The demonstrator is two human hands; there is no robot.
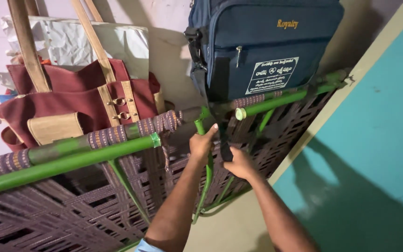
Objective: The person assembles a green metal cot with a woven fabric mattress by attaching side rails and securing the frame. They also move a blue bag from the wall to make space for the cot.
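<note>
A folded cot with green metal tubes point(85, 156) and brown woven webbing point(61, 210) leans against the wall. My left hand point(202, 142) grips a curved green leg tube point(208, 172) near the frame's joint. My right hand point(239, 163) pinches a black strap point(225, 150) that hangs down from a navy blue bag point(262, 42). That bag hangs above the cot's top rail point(281, 100).
A maroon handbag point(75, 100) with tan straps and a tan pocket rests behind the cot's rail at the left, with white crumpled paper point(71, 42) behind it. A teal wall point(374, 130) and a cream edge strip lie at the right.
</note>
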